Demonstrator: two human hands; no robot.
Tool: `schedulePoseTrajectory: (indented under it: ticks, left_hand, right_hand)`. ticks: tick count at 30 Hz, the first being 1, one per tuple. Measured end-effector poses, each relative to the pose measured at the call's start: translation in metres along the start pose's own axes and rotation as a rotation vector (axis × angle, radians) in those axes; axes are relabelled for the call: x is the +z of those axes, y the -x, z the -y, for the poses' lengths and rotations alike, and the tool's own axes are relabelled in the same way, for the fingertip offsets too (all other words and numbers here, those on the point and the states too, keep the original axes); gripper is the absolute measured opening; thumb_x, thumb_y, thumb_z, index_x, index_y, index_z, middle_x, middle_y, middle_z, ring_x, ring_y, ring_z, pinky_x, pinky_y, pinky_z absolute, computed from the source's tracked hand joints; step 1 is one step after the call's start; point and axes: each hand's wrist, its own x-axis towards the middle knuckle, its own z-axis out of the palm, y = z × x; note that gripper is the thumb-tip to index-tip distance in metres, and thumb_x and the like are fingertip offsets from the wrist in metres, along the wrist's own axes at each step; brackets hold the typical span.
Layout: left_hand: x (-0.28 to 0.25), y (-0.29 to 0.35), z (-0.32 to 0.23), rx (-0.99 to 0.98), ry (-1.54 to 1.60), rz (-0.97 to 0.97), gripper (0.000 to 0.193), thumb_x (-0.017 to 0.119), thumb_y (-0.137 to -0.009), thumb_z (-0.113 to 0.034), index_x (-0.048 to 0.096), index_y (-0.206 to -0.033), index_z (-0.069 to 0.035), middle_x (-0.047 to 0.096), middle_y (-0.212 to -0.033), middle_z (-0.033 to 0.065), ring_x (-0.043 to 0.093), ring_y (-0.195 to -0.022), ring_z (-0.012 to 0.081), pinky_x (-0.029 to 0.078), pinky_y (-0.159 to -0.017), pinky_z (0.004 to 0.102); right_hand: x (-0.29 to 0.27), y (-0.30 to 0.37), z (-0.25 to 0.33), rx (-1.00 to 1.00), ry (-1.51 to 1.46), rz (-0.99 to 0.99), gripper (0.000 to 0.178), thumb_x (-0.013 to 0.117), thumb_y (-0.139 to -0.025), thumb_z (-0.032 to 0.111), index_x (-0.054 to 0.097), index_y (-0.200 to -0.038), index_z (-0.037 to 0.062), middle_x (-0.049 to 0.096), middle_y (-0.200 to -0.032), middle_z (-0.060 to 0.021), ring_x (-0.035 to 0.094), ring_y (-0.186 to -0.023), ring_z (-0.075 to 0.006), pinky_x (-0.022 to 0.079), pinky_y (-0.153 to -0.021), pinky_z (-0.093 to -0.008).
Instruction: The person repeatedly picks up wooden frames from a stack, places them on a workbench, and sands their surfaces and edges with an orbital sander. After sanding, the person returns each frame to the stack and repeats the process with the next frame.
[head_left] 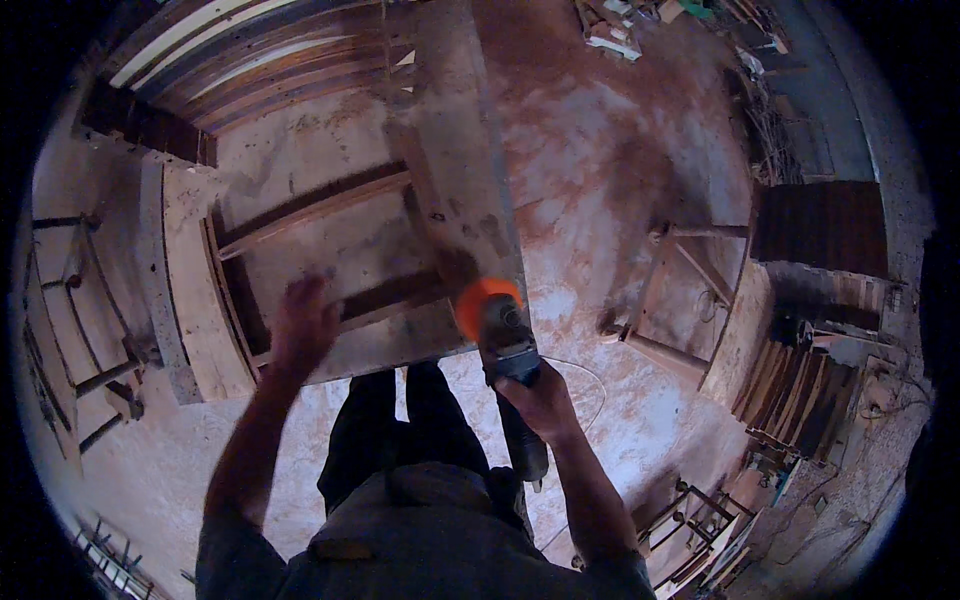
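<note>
Orange sanding disc on a handheld grinder meets the near right corner of a long wooden plank lying across a frame-like workpiece. Right hand is clenched round the tool body, behind the disc; the cord trails toward the dusty floor. Left hand rests on or just above the frame, fingers loosely spread, blurred, gripping nothing as far as visible. Judgement: keep the disc at a shallow angle, pressure light, left fingers well apart from the wheel.
</note>
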Motion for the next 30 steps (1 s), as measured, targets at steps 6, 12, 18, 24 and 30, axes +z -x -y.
schedulePoseTrajectory:
  ticks: [6, 12, 18, 24, 30]
  left_hand:
    - [-0.022, 0.049, -0.046, -0.132, 0.019, 0.126, 0.056, 0.071, -0.077, -0.011, 0.051, -0.128, 0.0, 0.051, -0.13, 0.0218, 0.043, -0.125, 0.0423, 0.034, -0.107, 0.0517]
    - [-0.018, 0.061, -0.034, -0.157, -0.002, 0.1, 0.058, 0.069, -0.075, -0.009, 0.05, -0.129, 0.001, 0.051, -0.128, 0.0227, 0.046, -0.12, 0.0417, 0.036, -0.105, 0.051]
    - [-0.009, 0.064, -0.027, -0.102, -0.063, 0.052, 0.059, 0.068, -0.074, -0.008, 0.049, -0.129, 0.001, 0.052, -0.126, 0.0211, 0.046, -0.119, 0.0407, 0.037, -0.105, 0.0506]
    - [-0.035, 0.069, -0.025, -0.205, 0.006, 0.029, 0.054, 0.067, -0.077, -0.006, 0.052, -0.128, -0.001, 0.051, -0.13, 0.0195, 0.045, -0.123, 0.0402, 0.038, -0.104, 0.0497]
    - [-0.047, 0.121, 0.004, -0.504, -0.126, -0.205, 0.041, 0.064, -0.091, -0.014, 0.052, -0.128, 0.0, 0.05, -0.131, 0.0215, 0.046, -0.122, 0.0419, 0.04, -0.102, 0.0488]
  right_hand:
    - [0.01, -0.018, 0.006, 0.051, 0.192, 0.04, 0.047, 0.075, -0.082, 0.034, 0.063, -0.113, 0.0011, 0.07, -0.102, -0.0128, 0.066, -0.096, -0.0211, 0.05, -0.087, -0.0346]
    - [0.001, -0.02, 0.007, 0.095, 0.258, -0.046, 0.049, 0.076, -0.08, 0.036, 0.063, -0.112, 0.0005, 0.07, -0.101, -0.016, 0.067, -0.094, -0.0232, 0.051, -0.084, -0.0363]
    - [-0.001, -0.018, 0.002, 0.074, 0.213, -0.018, 0.051, 0.077, -0.079, 0.036, 0.063, -0.112, 0.0002, 0.07, -0.1, -0.0151, 0.067, -0.094, -0.0228, 0.052, -0.084, -0.0364]
    - [0.003, -0.027, 0.004, 0.066, 0.272, 0.022, 0.051, 0.076, -0.079, 0.036, 0.063, -0.113, 0.0005, 0.071, -0.103, -0.0158, 0.068, -0.098, -0.0259, 0.051, -0.086, -0.037]
    - [-0.006, -0.056, 0.025, -0.018, 0.204, -0.069, 0.046, 0.074, -0.081, 0.036, 0.064, -0.109, -0.0008, 0.071, -0.096, -0.0134, 0.066, -0.089, -0.0203, 0.052, -0.079, -0.0356]
